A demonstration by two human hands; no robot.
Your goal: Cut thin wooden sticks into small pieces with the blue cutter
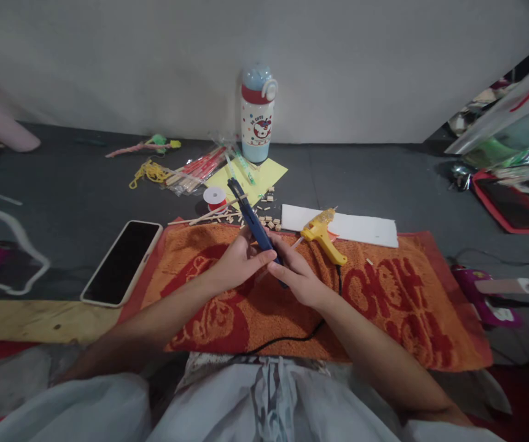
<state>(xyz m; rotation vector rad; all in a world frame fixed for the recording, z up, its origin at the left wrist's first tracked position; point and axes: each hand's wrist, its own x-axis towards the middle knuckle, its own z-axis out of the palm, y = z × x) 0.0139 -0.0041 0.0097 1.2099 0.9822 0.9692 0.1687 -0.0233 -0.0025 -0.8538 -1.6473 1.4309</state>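
Note:
Both of my hands meet over an orange and red towel (384, 301) spread on the dark floor. My right hand (297, 277) is wrapped round the handles of a dark blue cutting tool (251, 218) that points away from me. My left hand (239, 263) is closed beside it, fingertips pinched at the tool; what it pinches is too small to make out. A thin wooden stick (212, 213) lies across the tool's far end. A yellow glue gun (322, 234) rests on the towel just right of my right hand, its black cord (292, 339) running back towards me.
A phone (121, 263) lies screen up left of the towel. Beyond it are a red spool (214, 197), small wood pieces (268, 219), yellow paper (264, 175), a white sheet (361, 227), packets of sticks (197, 169) and a bottle (256, 116) by the wall. A wooden board (34, 320) lies near left.

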